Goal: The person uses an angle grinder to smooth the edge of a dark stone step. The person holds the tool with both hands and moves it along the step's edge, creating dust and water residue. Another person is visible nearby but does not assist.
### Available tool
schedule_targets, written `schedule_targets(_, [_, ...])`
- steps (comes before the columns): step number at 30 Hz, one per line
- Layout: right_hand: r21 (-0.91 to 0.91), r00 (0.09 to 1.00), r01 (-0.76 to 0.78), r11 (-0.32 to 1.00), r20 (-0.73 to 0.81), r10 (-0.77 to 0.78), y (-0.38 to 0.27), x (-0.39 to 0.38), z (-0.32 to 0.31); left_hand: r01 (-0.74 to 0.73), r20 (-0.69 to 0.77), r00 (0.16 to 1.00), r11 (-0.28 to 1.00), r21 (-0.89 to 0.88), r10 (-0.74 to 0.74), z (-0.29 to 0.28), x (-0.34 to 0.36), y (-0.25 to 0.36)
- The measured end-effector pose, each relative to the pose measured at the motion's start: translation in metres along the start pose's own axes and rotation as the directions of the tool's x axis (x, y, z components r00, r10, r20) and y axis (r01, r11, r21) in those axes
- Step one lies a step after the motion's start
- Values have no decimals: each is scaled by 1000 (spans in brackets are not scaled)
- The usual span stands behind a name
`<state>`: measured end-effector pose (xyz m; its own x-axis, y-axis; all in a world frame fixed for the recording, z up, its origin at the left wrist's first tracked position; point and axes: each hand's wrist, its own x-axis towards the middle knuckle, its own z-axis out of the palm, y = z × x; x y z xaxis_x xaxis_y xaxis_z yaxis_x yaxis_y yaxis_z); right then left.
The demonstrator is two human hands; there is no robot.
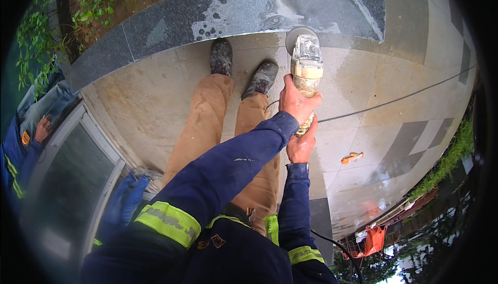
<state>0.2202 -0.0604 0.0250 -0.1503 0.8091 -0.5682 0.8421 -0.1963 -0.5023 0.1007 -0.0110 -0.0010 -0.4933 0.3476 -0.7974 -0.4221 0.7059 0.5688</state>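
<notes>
Grinder in both hands, disc near slab

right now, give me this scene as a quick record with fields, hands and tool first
left hand: gripping the angle grinder by its body, nearer the disc
right hand: holding its rear end
disc: at the near edge of the grey stone ledge; contact unclear
black cord: stretches right above the paving
loose item: orange-and-white object, apparently a glove, on the paving
</notes>
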Motion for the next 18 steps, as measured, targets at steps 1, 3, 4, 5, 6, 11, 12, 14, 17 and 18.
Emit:
schedule_targets(1, [-5,1000,-7,1000,-9,7,-1,0,-2,3,-1,1000,1000,-15,-3,1,-1,0])
schedule_targets(3, [-48,1000,-11,999,2,11,-1,-3,-3,7,-4,1000,999,-45,-8,0,-4,-1])
schedule_targets(4, [-70,1000,-15,997,7,16,0,-5,-2,6,-28,1000,999,-42,-7,-2,-5,-3])
schedule_targets(5, [-66,1000,-11,998,27,13,0,-6,0,4,-52,999,999,-38,-6,-6,-5,-6])
schedule_targets(6, [-61,999,-7,998,48,10,0,-7,2,2,-78,997,999,-34,-5,-9,-6,-10])
schedule_targets(11, [-3,993,48,999,106,-47,0,-15,13,15,-128,991,996,-93,-27,-26,-8,-22])
schedule_targets(12, [26,993,43,999,111,-46,-1,-15,12,21,-130,991,995,-102,-34,-27,-9,-22])
schedule_targets(14, [30,993,21,999,113,-24,0,-12,12,13,-129,991,995,-96,-25,-27,-8,-20])
schedule_targets(17, [60,996,-19,998,85,14,0,-7,9,3,-101,995,999,-53,-8,-19,-5,-12])
schedule_targets(18, [74,997,-33,997,71,28,0,-5,8,19,-84,996,999,-42,-23,-15,-5,-8])
